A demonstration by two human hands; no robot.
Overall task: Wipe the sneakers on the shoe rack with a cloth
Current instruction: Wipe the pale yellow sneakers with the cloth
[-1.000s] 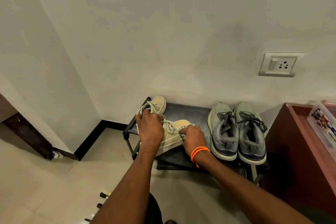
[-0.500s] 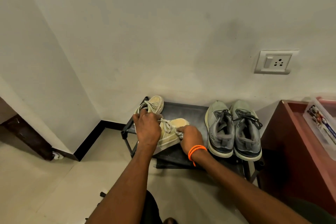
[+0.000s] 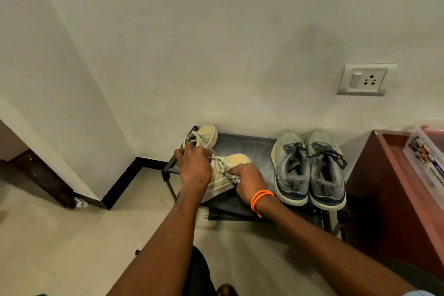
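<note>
A low black shoe rack stands against the wall. On its left end lie two cream sneakers: the far one sits by the wall, the near one is tilted. My left hand grips the near sneaker at its heel and laces. My right hand, with an orange band at the wrist, holds a small grey cloth bunched against the sneaker's side. A pair of grey sneakers stands on the rack's right end.
A red-brown wooden cabinet stands right of the rack, with a clear plastic box on top. A wall socket sits above. Dark wooden furniture is at the left. Pale floor tiles lie in front.
My right hand with the cloth has slid back along the near cream sneaker's side, from its toe toward the middle. My left hand keeps its hold.
</note>
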